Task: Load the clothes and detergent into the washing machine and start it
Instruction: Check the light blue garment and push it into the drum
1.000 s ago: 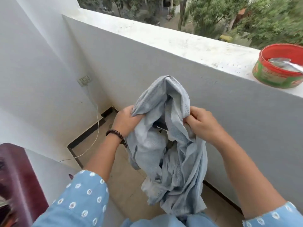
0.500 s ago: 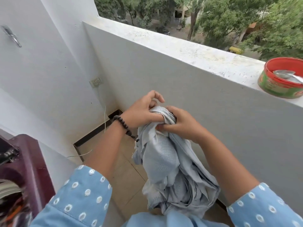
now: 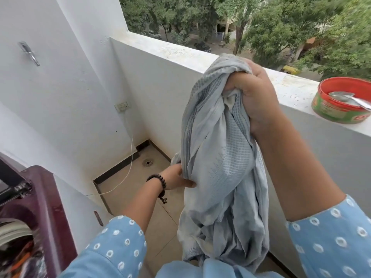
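Observation:
A pale blue-grey cloth (image 3: pixel 218 161) hangs bunched in front of me. My right hand (image 3: pixel 253 93) grips its top, raised to the height of the balcony ledge. Lower down, my left hand (image 3: pixel 176 177), with a dark bead bracelet on the wrist, pinches the cloth's left edge. The maroon top-loading washing machine (image 3: pixel 44 199) stands at the bottom left with its lid up, and coloured clothes (image 3: pixel 22 257) lie in its drum. A red and green detergent tin (image 3: pixel 341 99) with a metal spoon (image 3: pixel 349 97) in it sits on the ledge at the right.
The white balcony parapet (image 3: pixel 200 59) runs from the back to the right, trees below it. A wall socket (image 3: pixel 122 106) with a white cable (image 3: pixel 128 169) is on the left wall. A floor drain (image 3: pixel 148 162) lies in the tiled corner. A metal tap (image 3: pixel 30 54) sticks out upper left.
My right hand has lifted the top of the cloth up to ledge height. My left hand has let go of the top and dropped down to take the cloth's left edge.

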Demonstrator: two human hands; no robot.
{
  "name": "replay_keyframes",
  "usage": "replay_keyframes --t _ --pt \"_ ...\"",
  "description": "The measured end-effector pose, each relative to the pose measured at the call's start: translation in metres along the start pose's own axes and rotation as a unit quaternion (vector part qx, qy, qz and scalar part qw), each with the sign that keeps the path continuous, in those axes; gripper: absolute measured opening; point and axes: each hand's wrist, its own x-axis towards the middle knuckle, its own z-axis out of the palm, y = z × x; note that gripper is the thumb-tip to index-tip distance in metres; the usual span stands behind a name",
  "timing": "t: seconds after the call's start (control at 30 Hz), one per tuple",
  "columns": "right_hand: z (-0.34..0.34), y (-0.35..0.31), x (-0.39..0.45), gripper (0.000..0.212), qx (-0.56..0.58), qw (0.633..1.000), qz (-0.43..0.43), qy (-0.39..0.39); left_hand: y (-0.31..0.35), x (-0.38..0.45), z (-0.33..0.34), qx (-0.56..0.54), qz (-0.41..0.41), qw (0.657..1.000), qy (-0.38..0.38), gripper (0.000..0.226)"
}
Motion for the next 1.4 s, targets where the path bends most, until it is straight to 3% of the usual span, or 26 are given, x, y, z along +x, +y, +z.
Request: replay_keyframes --t 0.2,0.27,0.3,0.37,0.47,0.53,0.6,0.63,0.67,0.7,0.73,0.8,0.87,1.0,1.07,1.17,1.27,1.33,1.4 --pt "-0.008 -0.021 0.000 0.026 0.063 0.997 -0.032 0.026 -0.011 0.002 -0.019 -0.025 -0.023 0.990 0.139 0.024" --pt "-0.016 -0.016 -0.003 0.025 0.059 0.998 -0.019 0.019 -0.008 -0.005 -0.030 -0.111 -0.016 0.977 0.181 0.015" --pt "-0.020 -0.011 -0.005 0.027 0.047 0.999 -0.012 0.013 -0.005 -0.009 -0.037 -0.155 -0.018 0.967 0.199 0.021" --pt "-0.029 0.002 -0.007 0.030 -0.012 1.000 -0.005 -0.009 0.010 -0.019 -0.051 -0.228 -0.011 0.946 0.229 0.034" --pt "-0.044 0.026 -0.011 0.033 -0.178 0.983 0.029 -0.024 0.028 -0.027 -0.084 -0.340 0.046 0.900 0.270 0.035" --pt "-0.054 0.043 -0.014 0.023 -0.341 0.937 0.067 -0.039 0.036 -0.030 -0.102 -0.343 0.078 0.884 0.309 0.031" --pt "-0.061 0.050 -0.014 0.022 -0.553 0.814 0.148 -0.101 0.047 -0.034 -0.115 -0.317 0.106 0.880 0.337 0.025" --pt "-0.062 0.049 -0.016 0.039 -0.615 0.747 0.205 -0.147 0.051 -0.035 -0.119 -0.296 0.115 0.885 0.341 0.024" --pt "-0.061 0.045 -0.018 0.064 -0.623 0.718 0.245 -0.192 0.059 -0.037 -0.122 -0.290 0.135 0.887 0.333 0.024" --pt "-0.056 0.039 -0.020 0.092 -0.592 0.731 0.256 -0.222 0.065 -0.038 -0.123 -0.298 0.153 0.886 0.320 0.023" --pt "-0.047 0.031 -0.023 0.112 -0.544 0.770 0.238 -0.235 0.073 -0.038 -0.122 -0.303 0.166 0.885 0.313 0.021" --pt "-0.025 0.027 -0.021 0.124 -0.476 0.834 0.164 -0.227 0.092 -0.041 -0.116 -0.276 0.197 0.891 0.301 0.015" --pt "-0.009 0.037 -0.014 0.113 -0.451 0.868 0.091 -0.186 0.111 -0.045 -0.109 -0.224 0.238 0.903 0.279 0.010" --pt "-0.005 0.059 -0.006 0.024 -0.392 0.917 0.028 -0.068 0.118 -0.054 -0.100 -0.239 0.278 0.893 0.260 0.010" --pt "-0.007 0.059 -0.008 0.031 -0.334 0.942 0.023 -0.034 0.104 -0.060 -0.100 -0.284 0.293 0.888 0.210 0.028" --pt "0.002 0.041 -0.009 0.044 -0.260 0.966 0.001 -0.004 0.075 -0.066 -0.092 -0.291 0.254 0.919 0.082 0.058" --pt "0.010 0.019 -0.006 0.013 -0.205 0.978 -0.028 0.006 0.047 -0.057 -0.056 -0.227 0.162 0.959 -0.048 0.049" --pt "0.013 0.006 -0.005 0.021 -0.174 0.983 -0.053 0.009 0.026 -0.044 -0.026 -0.181 0.104 0.975 -0.072 0.048" --pt "0.014 -0.004 -0.004 0.029 -0.143 0.987 -0.071 0.010 0.004 -0.030 -0.004 -0.127 0.057 0.990 -0.035 0.044"
